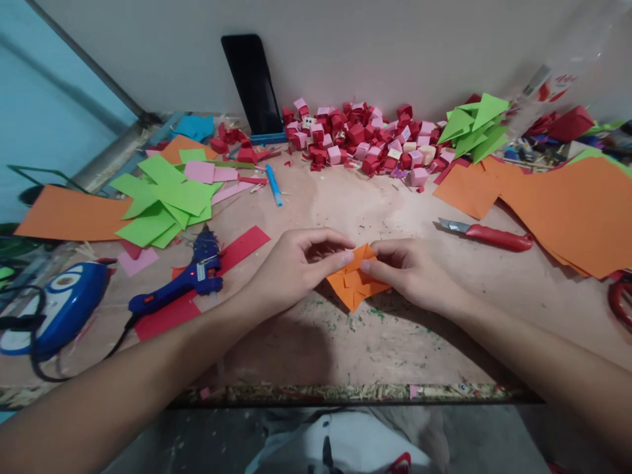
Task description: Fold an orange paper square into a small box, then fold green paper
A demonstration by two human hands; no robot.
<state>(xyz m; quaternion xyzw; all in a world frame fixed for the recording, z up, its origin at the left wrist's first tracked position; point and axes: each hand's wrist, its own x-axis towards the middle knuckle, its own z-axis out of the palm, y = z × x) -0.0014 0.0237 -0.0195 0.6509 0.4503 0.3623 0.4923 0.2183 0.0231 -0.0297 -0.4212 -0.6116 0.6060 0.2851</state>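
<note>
Pale clothing (340,441) shows below the worktop (276,362), whose front edge is littered with scraps. Just beyond, the folded orange paper (353,282) sits between the two hands, one corner pointing towards the person. The left hand (296,270) is clamped on its upper left side, thumb on top; the right hand (419,270) pinches the upper right side, its thumb pressing near the middle flaps. Working these folds well probably calls for light, even pressure: one thumb anchoring the layers while the other runs along each crease, corners kept matched, because a hard pull could tear the paper or skew its centre.

To the left, a blue glue gun (200,280) lies near red strips (168,318), so that forearm is best kept off its nozzle and cord. A red-handled cutter (498,237) lies right, blade out. Farther back are green sheets (182,197), a blue pen (273,185), heaped red and pink paper cubes (355,135) and an upright phone (254,85).
</note>
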